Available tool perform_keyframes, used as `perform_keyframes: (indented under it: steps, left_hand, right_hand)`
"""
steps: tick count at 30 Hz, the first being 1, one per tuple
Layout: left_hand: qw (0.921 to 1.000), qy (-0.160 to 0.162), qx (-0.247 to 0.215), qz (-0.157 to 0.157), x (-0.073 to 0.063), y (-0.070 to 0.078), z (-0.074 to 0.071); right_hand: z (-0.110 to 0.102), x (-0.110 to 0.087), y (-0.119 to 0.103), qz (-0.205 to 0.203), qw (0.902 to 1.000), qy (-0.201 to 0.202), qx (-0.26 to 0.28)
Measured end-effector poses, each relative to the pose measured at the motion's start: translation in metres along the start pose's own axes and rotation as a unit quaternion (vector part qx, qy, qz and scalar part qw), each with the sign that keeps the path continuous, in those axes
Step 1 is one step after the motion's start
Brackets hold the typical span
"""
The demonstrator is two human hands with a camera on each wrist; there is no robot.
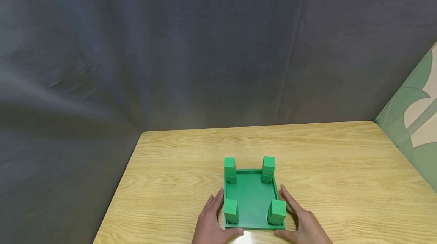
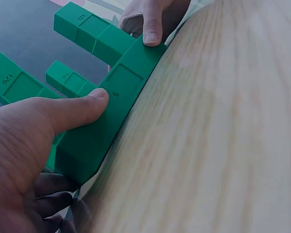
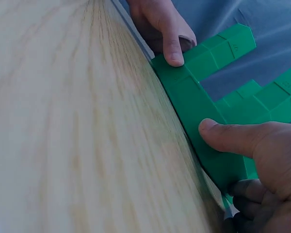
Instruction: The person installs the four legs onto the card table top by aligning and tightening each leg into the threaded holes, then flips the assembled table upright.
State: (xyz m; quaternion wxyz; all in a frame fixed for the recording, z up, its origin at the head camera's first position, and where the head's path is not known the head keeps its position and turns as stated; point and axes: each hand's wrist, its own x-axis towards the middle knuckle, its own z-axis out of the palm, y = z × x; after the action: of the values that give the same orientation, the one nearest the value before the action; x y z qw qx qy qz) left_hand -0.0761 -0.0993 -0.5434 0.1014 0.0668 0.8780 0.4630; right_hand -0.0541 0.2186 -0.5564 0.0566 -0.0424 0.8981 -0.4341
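Note:
A square green plastic tray (image 1: pixel 252 200) with a low rim lies on the table near its front edge. At each of its corners stands an upright green post, among them the front left post (image 1: pixel 231 210) and the front right post (image 1: pixel 277 211). Small numbers mark some posts in the left wrist view. My left hand (image 1: pixel 211 221) holds the tray's front left corner, thumb (image 2: pixel 94 99) on the near wall and fingers along the left side. On the other front corner, my right hand (image 1: pixel 304 223) grips likewise, its thumb (image 3: pixel 218 133) against the near wall.
The wooden table (image 1: pixel 164 194) spreads out around the tray on both sides and behind. A dark grey curtain (image 1: pixel 211 54) hangs behind and left of it. At the far right is a leaf-patterned fabric (image 1: pixel 413 103).

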Motion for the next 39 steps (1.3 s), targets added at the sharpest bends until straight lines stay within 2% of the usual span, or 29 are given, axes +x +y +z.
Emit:
perform_keyframes:
  steps: [6, 8, 11, 14, 16, 18, 21, 24, 27, 30, 32, 34, 37, 39]
  left_hand:
    - [0.9994, 0.022, -0.024, 0.011, -0.002, -0.001, 0.003]
    - [0.9981, 0.031, -0.045, 0.027, -0.001, -0.003, 0.004]
    - [0.9939, 0.038, -0.088, 0.053, 0.0, -0.005, 0.004]
    - [0.9901, 0.048, -0.115, 0.065, -0.001, -0.003, 0.005]
    - [0.989, 0.058, -0.121, 0.062, -0.002, -0.001, 0.006]
    - [0.9883, 0.072, -0.122, 0.055, -0.004, 0.003, 0.006]
    - [0.9877, 0.092, -0.118, 0.045, -0.008, 0.011, 0.006]
    - [0.9873, 0.109, -0.107, 0.042, -0.012, 0.02, 0.004]
    - [0.9877, 0.119, -0.094, 0.038, -0.015, 0.027, 0.003]
    - [0.9862, 0.138, -0.075, 0.053, -0.017, 0.031, 0.004]
    - [0.9804, 0.166, -0.062, 0.085, -0.018, 0.031, 0.007]
    - [0.969, 0.204, -0.042, 0.132, -0.017, 0.029, 0.01]
    - [0.9407, 0.265, -0.013, 0.212, -0.013, 0.025, 0.015]
    - [0.9213, 0.29, -0.01, 0.259, -0.009, 0.022, 0.017]
  right_hand:
    - [0.003, -0.004, 0.001, -0.05, 0.9976, 0.042, 0.022]
    - [0.003, -0.005, -0.001, -0.051, 0.997, 0.046, 0.035]
    - [0.003, -0.008, -0.008, -0.042, 0.994, 0.046, 0.09]
    - [0.003, -0.012, -0.016, -0.059, 0.9831, 0.056, 0.164]
    - [0.004, -0.015, -0.021, -0.09, 0.9735, 0.065, 0.2]
    - [0.004, -0.017, -0.026, -0.115, 0.9658, 0.079, 0.219]
    - [0.005, -0.019, -0.033, -0.129, 0.961, 0.097, 0.225]
    - [0.004, -0.023, -0.039, -0.106, 0.9625, 0.12, 0.219]
    - [0.003, -0.027, -0.045, -0.066, 0.9658, 0.142, 0.206]
    - [0.002, -0.03, -0.05, -0.02, 0.9679, 0.156, 0.196]
    - [0.001, -0.031, -0.053, 0.016, 0.968, 0.158, 0.194]
    - [-0.001, -0.031, -0.054, 0.055, 0.9654, 0.156, 0.201]
    - [-0.004, -0.032, -0.055, 0.106, 0.9562, 0.149, 0.229]
    - [-0.007, -0.032, -0.055, 0.118, 0.9507, 0.146, 0.247]
